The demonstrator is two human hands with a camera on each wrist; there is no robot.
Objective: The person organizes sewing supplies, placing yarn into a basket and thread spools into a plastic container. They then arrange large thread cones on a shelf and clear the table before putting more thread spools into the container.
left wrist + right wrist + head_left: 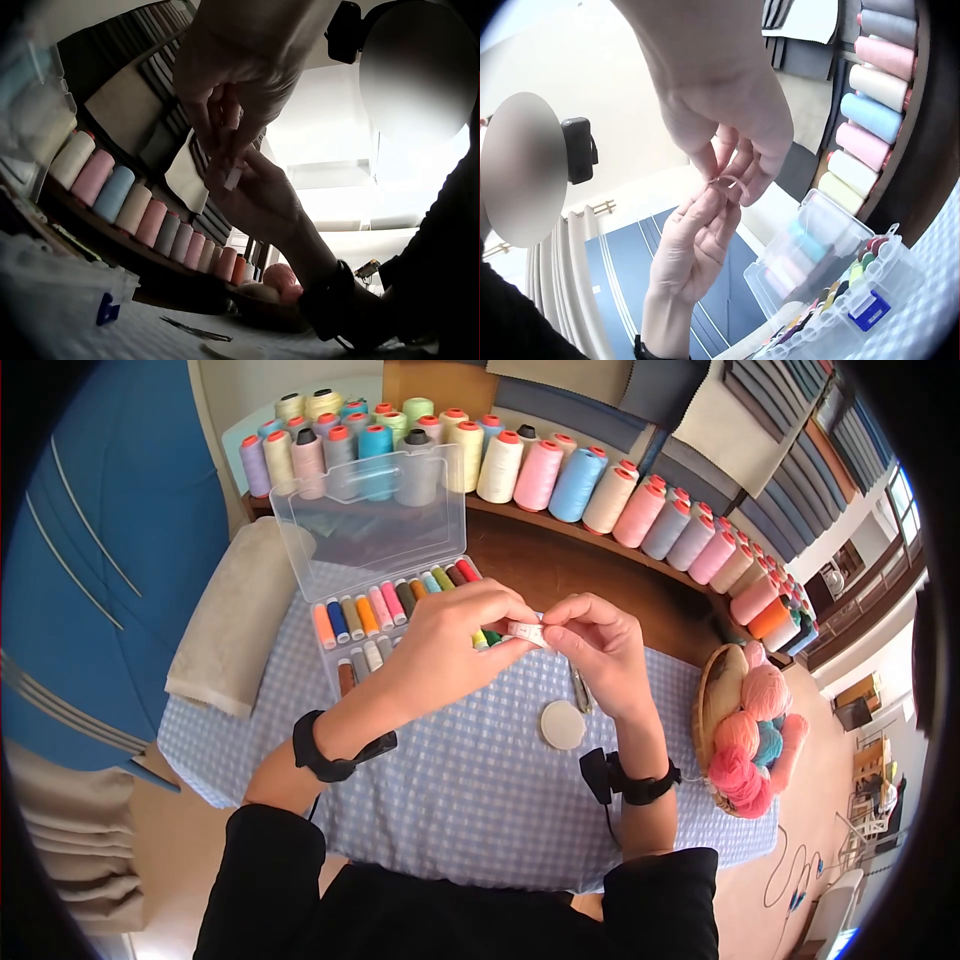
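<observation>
Left hand (450, 635): curled, pinching white strip (526, 632)
Right hand (607, 655): likewise
Thread box (350, 550): opened
Strip: not set down; remainder unclear

The black top (420, 920) has loose sleeves (262, 870) ending short of the wrists. Black straps, left (312, 748) and right (650, 788), carry small black modules (597, 774) with thin dark cables (610, 823). A boxy black device (577, 150) sits by the head, probably headgear.
</observation>
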